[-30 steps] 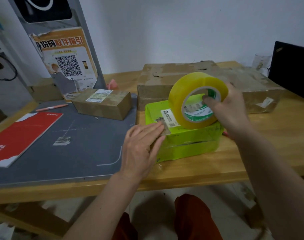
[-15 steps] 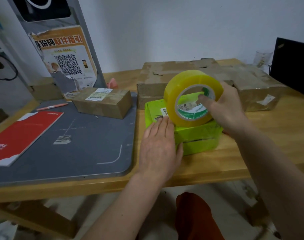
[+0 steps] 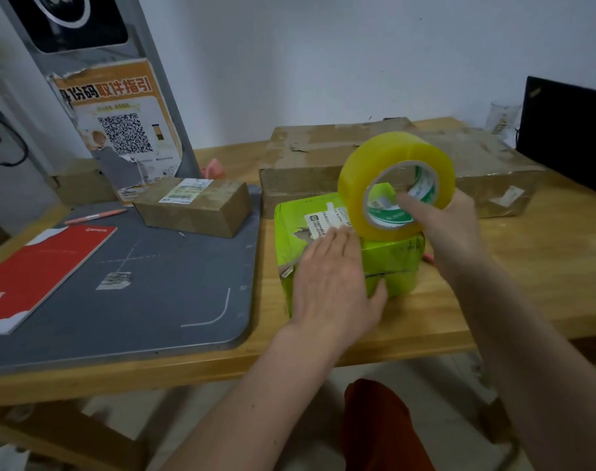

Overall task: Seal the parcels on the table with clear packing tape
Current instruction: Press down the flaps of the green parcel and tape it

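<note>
At the far left a red booklet (image 3: 41,270) lies flat on a grey mat (image 3: 147,300) that covers the left part of the wooden table (image 3: 493,300), with a pink pen (image 3: 94,216) just beyond it. Behind the mat stands a grey post carrying a torn orange poster (image 3: 120,124) with a QR code. A small brown parcel (image 3: 194,207) with a white label sits on the far right part of the mat. Right of the mat, near the table's front edge, is the green parcel (image 3: 388,263), wrapped in glossy bright-green material with a white label on top and a torn patch near its left edge. The left hand (image 3: 334,280) lies flat on the near left part of this parcel, fingers straight and together, pressing down on its top and front face, gripping nothing. The tape roll (image 3: 391,178), a thick yellowish roll with a green-and-white core, stands on edge on the far right part of the green parcel's top. The right hand (image 3: 449,226) holds it, fingers curled into the core and the palm against its right side. Behind both lies a large brown parcel (image 3: 310,164), flat and worn, touching or just beside another flat brown parcel (image 3: 487,178) to its right. At the far right edge stands a dark screen (image 3: 568,137).
</note>
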### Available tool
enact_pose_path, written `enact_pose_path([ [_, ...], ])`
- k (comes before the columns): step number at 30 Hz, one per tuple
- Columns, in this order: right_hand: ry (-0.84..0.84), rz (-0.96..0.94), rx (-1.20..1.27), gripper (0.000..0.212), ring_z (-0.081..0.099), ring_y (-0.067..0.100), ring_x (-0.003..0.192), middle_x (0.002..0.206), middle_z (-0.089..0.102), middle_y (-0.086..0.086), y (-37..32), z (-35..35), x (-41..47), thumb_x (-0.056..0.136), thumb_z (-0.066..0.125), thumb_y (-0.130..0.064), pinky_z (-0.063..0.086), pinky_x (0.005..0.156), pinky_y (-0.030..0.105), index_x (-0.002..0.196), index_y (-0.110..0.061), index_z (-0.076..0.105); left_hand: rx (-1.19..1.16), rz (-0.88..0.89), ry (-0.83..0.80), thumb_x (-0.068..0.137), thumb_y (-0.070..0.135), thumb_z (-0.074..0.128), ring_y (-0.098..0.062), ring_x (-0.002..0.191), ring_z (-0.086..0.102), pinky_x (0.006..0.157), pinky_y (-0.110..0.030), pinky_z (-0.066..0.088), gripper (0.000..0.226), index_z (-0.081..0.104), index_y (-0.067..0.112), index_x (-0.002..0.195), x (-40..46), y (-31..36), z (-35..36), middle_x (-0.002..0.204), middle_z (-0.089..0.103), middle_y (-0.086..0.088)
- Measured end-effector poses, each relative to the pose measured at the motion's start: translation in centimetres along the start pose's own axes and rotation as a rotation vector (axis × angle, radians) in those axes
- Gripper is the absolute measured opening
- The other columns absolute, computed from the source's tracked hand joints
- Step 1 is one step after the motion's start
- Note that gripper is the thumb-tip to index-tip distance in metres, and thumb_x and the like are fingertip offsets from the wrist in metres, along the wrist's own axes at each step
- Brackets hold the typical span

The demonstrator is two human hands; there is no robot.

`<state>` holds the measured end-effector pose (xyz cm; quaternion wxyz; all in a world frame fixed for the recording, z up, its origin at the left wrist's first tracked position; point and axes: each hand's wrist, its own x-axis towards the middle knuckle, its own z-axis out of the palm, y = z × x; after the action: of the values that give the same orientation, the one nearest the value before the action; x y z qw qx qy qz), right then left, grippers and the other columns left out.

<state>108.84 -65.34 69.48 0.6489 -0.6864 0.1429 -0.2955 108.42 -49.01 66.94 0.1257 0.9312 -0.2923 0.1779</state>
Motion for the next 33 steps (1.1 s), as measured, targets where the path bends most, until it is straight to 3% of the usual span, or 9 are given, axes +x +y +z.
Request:
enact_pose_path([
  [5,-0.009,-0.004,-0.055,0.027,0.068,0.019,0.100,0.106,0.072,0.000,-0.3,0.5,0.3,0.084,0.073,-0.016,0.054,0.092,0.048,0.110,-0.020,0.069,0.004,0.003,-0.002,0.075,0.052,0.070,-0.026,0.126,0.058,0.105,-0.037,0.044,0.072,0.062,0.003,0.128,0.1,-0.1,-0.2,0.134,0.062,-0.013],
  [7,-0.010,-0.018,-0.068,0.023,0.068,0.019,0.100,0.105,0.072,0.001,-0.4,0.2,0.3,0.085,0.070,-0.016,0.053,0.093,0.050,0.108,-0.020,0.070,-0.012,0.009,-0.053,0.087,0.051,0.063,-0.024,0.143,0.038,0.116,-0.037,0.030,0.081,0.039,0.005,0.149,0.2,-0.1,-0.4,0.156,0.038,-0.012],
  [9,0.000,-0.036,-0.083,0.020,0.067,0.019,0.101,0.105,0.072,0.000,-0.4,0.2,0.2,0.086,0.069,-0.016,0.052,0.094,0.050,0.106,-0.022,0.069,-0.010,-0.014,-0.081,0.094,0.053,0.053,-0.023,0.151,0.016,0.121,-0.037,0.015,0.085,0.018,0.008,0.156,0.7,0.0,-0.5,0.165,0.015,-0.009],
  [13,-0.002,-0.039,-0.125,0.029,0.065,0.021,0.104,0.108,0.071,-0.003,-0.3,0.2,0.2,0.080,0.068,-0.029,0.051,0.095,0.050,0.109,-0.025,0.069,0.075,-0.012,-0.074,0.096,0.049,0.049,-0.025,0.152,0.014,0.123,-0.039,0.009,0.076,0.024,0.004,0.152,1.6,0.3,-0.4,0.163,0.021,-0.013],
  [17,-0.010,-0.025,-0.138,0.036,0.065,0.020,0.105,0.108,0.070,-0.003,-0.5,0.1,0.1,0.077,0.067,-0.036,0.051,0.095,0.050,0.110,-0.025,0.068,0.113,0.008,-0.106,0.095,0.052,0.050,-0.026,0.153,0.012,0.124,-0.041,0.008,0.081,0.018,0.007,0.155,1.5,-0.2,0.0,0.165,0.017,-0.012],
  [21,0.040,-0.011,-0.145,0.057,0.062,0.022,0.109,0.113,0.068,-0.001,-0.6,0.7,-0.3,0.065,0.064,-0.055,0.050,0.095,0.051,0.112,-0.024,0.067,0.115,0.023,-0.144,0.094,0.058,0.050,-0.025,0.152,0.013,0.125,-0.041,0.008,0.084,0.021,0.011,0.156,2.6,-1.1,-0.5,0.164,0.020,-0.008],
  [25,0.054,-0.031,-0.174,0.027,0.063,0.021,0.097,0.102,0.067,0.000,-0.2,1.5,-0.6,0.087,0.067,-0.032,0.053,0.089,0.048,0.109,-0.016,0.064,0.078,0.032,-0.175,0.088,0.066,0.053,-0.021,0.150,0.019,0.120,-0.034,0.017,0.090,0.023,0.016,0.157,3.0,-2.3,-1.0,0.162,0.026,-0.003],
  [29,0.029,-0.050,-0.186,0.026,0.064,0.020,0.097,0.101,0.068,0.001,-0.6,0.6,-0.1,0.086,0.069,-0.030,0.053,0.089,0.046,0.107,-0.015,0.065,0.043,0.014,-0.253,0.080,0.083,0.044,-0.017,0.153,0.008,0.122,-0.033,0.012,0.107,0.011,0.019,0.159,3.2,-2.4,-1.1,0.167,0.011,0.001],
  [33,0.044,-0.081,-0.169,0.019,0.066,0.016,0.093,0.096,0.069,-0.001,-1.0,-1.2,0.6,0.088,0.068,-0.017,0.051,0.082,0.033,0.107,-0.016,0.067,0.021,-0.022,-0.284,0.091,0.074,0.036,-0.013,0.153,-0.001,0.122,-0.031,0.005,0.097,-0.001,0.015,0.159,3.3,-2.5,-1.4,0.167,0.001,0.001],
])
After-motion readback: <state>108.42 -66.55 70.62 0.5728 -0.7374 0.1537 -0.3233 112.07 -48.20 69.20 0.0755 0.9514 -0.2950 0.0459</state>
